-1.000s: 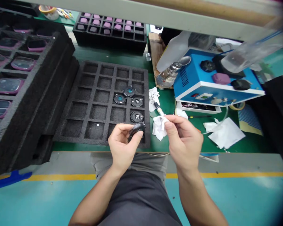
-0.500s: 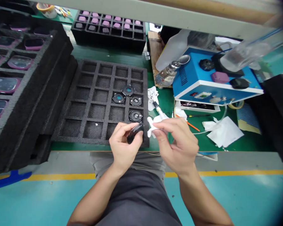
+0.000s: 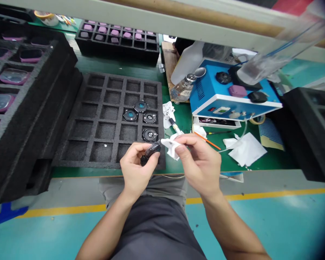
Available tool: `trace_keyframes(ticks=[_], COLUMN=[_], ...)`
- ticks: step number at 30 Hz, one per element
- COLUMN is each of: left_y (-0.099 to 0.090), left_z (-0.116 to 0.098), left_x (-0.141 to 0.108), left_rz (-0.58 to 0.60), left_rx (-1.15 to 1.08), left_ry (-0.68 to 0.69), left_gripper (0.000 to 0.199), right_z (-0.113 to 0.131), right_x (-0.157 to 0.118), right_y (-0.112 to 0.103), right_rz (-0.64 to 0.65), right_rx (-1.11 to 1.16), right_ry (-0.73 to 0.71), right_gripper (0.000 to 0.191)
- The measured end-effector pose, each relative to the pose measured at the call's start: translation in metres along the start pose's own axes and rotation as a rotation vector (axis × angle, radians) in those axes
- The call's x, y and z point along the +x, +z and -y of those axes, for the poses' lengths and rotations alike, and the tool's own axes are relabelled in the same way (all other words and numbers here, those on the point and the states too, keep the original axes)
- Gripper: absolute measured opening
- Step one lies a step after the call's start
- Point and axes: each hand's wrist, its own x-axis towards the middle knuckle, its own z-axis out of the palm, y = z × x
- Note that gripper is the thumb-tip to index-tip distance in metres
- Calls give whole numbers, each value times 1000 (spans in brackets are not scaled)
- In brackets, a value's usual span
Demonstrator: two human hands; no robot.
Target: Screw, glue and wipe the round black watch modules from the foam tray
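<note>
Between thumb and fingers, my left hand (image 3: pixel 138 166) grips a black round watch case (image 3: pixel 152 149), tilted on edge above the near right corner of the foam tray (image 3: pixel 78 167). My right hand (image 3: pixel 200 162) pinches a crumpled white wipe (image 3: pixel 170 147), whose tip is close to the case; whether they touch I cannot tell. Several similar round watch cases (image 3: pixel 150 135) sit at the tray's right side, two of them with teal centres (image 3: pixel 130 115).
A tall stack of foam trays (image 3: pixel 43 94) with purple-rimmed watches stands left. Behind is another foam box (image 3: pixel 116 48). On the right are a blue machine (image 3: pixel 233 90), a glass bottle (image 3: pixel 182 88), an orange stick (image 3: pixel 208 141) and white wipes (image 3: pixel 247 150). A shelf edge (image 3: pixel 151 25) crosses overhead.
The view has shifted slightly, moving the bench things leftward. The wipe in my right hand now hangs more spread out and its tip is nearer the watch case. Both hands keep their hold.
</note>
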Motion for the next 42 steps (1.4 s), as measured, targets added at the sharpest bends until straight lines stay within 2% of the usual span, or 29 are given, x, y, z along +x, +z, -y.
trace_keyframes(ticks=[3, 7, 12, 15, 19, 21, 23, 26, 29, 32, 35, 38, 42], left_y=[0, 0, -2, -3, -3, -3, -2, 2, 6, 8, 5, 1, -1], left_z=[0, 1, 1, 2, 4, 5, 6, 8, 10, 10, 8, 4, 0], left_x=[0, 0, -1, -2, -3, -3, -4, -6, -7, -7, -3, 1, 2], left_rz=[9, 7, 9, 14, 27, 35, 31, -10, -45, -47, -35, -30, -26], left_rx=[10, 48, 66, 66, 64, 70, 94, 170, 254, 251, 102, -37, -101], left_ry=[43, 87, 91, 79, 71, 80, 98, 142, 205, 163, 1, -123, -164], left_gripper=[16, 16, 22, 24, 27, 28, 29, 29, 26, 23, 16, 14, 16], right_z=[0, -4, -7, -11, -16, -17, -17, -15, -14, -14, -15, -18, -23], right_x=[-5, -6, -2, -2, -3, -5, -10, -17, -17, -10, -3, -2, -6], right_y=[6, 10, 12, 13, 14, 16, 18, 21, 24, 22, 17, 11, 8], right_rz=[-36, -31, 58, 60, 50, 46, 44, 12, -38, -116, -139, -93, -119], right_rx=[-59, -112, -223, -270, -219, -164, -85, 99, 392, 688, 784, 715, 659], right_ry=[-211, -330, -531, -549, -528, -472, -346, -35, 332, 580, 658, 582, 510], right_gripper=[18, 26, 27, 26, 26, 25, 22, 15, 6, 11, 21, 17, 16])
